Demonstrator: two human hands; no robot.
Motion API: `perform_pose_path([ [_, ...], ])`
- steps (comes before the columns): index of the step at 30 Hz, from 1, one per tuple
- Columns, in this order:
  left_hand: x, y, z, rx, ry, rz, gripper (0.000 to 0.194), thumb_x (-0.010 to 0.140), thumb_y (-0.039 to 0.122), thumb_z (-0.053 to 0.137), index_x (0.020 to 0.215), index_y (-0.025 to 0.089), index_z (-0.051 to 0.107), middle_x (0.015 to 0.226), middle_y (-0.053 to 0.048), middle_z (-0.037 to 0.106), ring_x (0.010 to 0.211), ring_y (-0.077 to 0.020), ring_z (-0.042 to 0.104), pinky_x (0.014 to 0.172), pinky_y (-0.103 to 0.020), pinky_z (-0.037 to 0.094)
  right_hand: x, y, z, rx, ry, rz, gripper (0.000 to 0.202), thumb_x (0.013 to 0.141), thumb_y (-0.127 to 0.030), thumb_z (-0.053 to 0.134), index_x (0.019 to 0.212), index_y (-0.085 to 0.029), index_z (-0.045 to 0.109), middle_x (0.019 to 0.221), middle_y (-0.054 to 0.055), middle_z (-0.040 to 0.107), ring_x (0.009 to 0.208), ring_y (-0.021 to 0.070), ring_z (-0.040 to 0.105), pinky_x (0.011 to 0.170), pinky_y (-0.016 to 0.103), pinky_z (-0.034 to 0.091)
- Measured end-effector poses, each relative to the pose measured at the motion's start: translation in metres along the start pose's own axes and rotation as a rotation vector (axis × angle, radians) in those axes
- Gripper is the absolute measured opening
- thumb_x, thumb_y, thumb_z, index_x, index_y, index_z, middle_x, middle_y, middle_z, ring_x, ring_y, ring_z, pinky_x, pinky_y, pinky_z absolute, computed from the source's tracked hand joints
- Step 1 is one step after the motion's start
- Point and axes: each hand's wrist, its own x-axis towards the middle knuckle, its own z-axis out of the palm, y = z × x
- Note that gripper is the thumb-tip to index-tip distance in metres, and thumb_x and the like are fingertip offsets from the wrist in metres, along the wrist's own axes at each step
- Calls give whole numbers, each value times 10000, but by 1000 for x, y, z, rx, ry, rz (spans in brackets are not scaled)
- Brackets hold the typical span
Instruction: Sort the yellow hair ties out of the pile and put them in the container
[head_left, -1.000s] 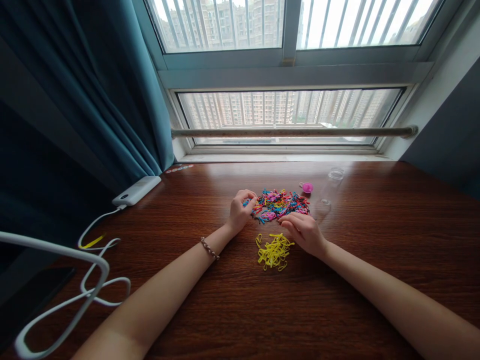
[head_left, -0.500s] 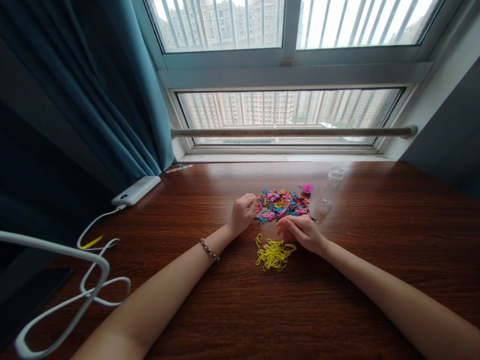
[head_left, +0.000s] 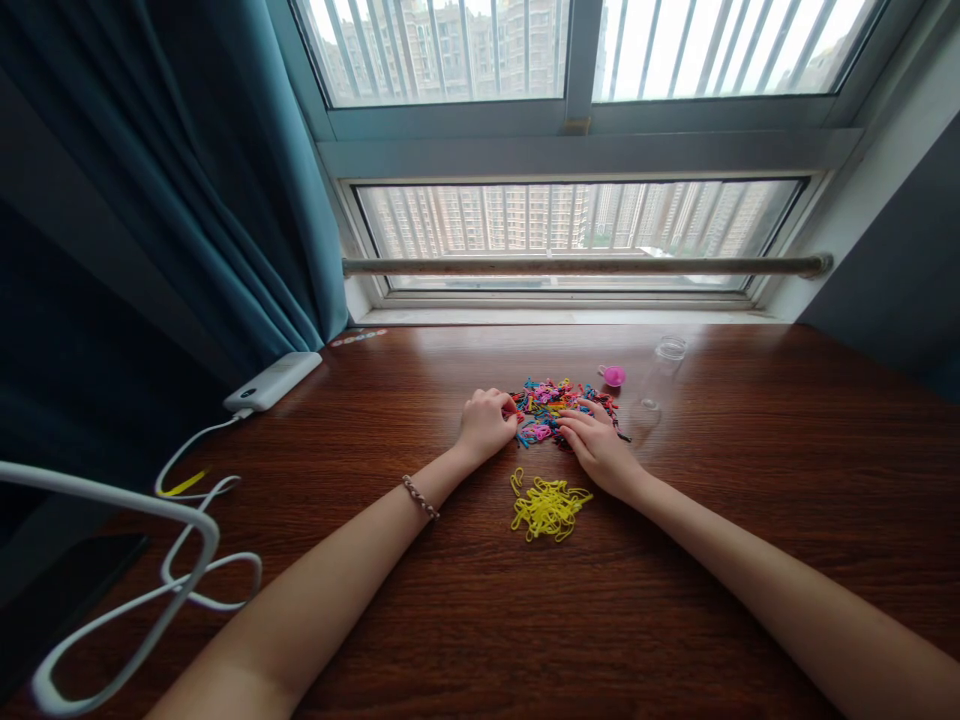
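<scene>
Plenty of yellow bands (head_left: 549, 508) sit apart on the tabletop (head_left: 480, 610) — some yellowish bits show in the mixed pile (head_left: 535, 432), so only partly separated. Right fingers (head_left: 576, 419) loosely spread over it; left fingers (head_left: 495, 399) curled, can't tell if gripping.

A room in a home, by the blue curtain (head_left: 247, 200) and barred window (head_left: 577, 220) facing apartment towers (head_left: 517, 215)

Counter (head_left: 450, 620): brown wood grain, smooth, semi-gloss, with pale window reflections. Bottle (head_left: 661, 378): clear, glossy. Cap (head_left: 614, 376): pink plastic look. Power strip (head_left: 274, 382): white, smooth, plastic look. Curtain (head_left: 217, 170): blue cloth, matt, folded. Rail (head_left: 585, 266): dull surface, discoloured in patches. Yellow bands (head_left: 550, 509): smooth, rubber look.
</scene>
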Motion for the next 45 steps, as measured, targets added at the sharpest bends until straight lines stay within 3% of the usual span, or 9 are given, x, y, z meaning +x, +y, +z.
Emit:
perform_pose_path([
  [7, 0, 2, -3, 28, -57, -35, 76, 719, 244, 561, 683, 210, 619, 818, -25, 623, 838, -200, 506, 754, -312, 390, 2, -1, -4, 86, 62, 4, 293, 886, -255, 385, 897, -179, 667, 950, 73, 643, 1039, 212, 469, 956, 413, 368],
  [18, 2, -5, -1, -107, 14, -8, 106, 767, 224, 551, 795, 229, 653, 852, 3, 663, 865, -184, 537, 776, -302, 411, 2, -5, -10, 240, 176, 101, 312, 893, -261, 356, 923, -147, 646, 980, 103, 604, 928, 192, 556, 859, 340, 444],
  [28, 3, -8, 2, -124, 90, 25, 236, 825, 169, 449, 928, 229, 653, 847, -34, 592, 843, -175, 528, 762, -295, 423, 1, -5, -11, 242, 260, 96, 282, 877, -265, 397, 945, -164, 652, 995, 97, 608, 949, 202, 560, 876, 353, 442],
  [35, 4, -7, 2, -140, 105, 18, 220, 816, 143, 446, 896, 206, 641, 848, -43, 575, 846, -180, 527, 774, -304, 429, 1, -7, -13, 240, 286, 75, 250, 869, -244, 421, 886, -184, 663, 968, 82, 626, 914, 194, 580, 841, 349, 461],
  [39, 4, -6, 1, -173, 110, 7, 172, 785, 134, 491, 895, 189, 612, 874, -41, 598, 865, -184, 535, 794, -310, 431, -2, -16, -17, 236, 278, -7, 215, 862, -205, 437, 855, -178, 650, 929, 77, 627, 884, 177, 585, 823, 327, 471],
  [45, 4, -6, 0, -176, 92, -8, 116, 786, 170, 506, 825, 197, 612, 843, -25, 622, 843, -176, 547, 790, -303, 432, -10, -28, -20, 198, 162, -274, 171, 837, -144, 464, 898, -169, 621, 934, 90, 612, 882, 169, 567, 794, 324, 485],
])
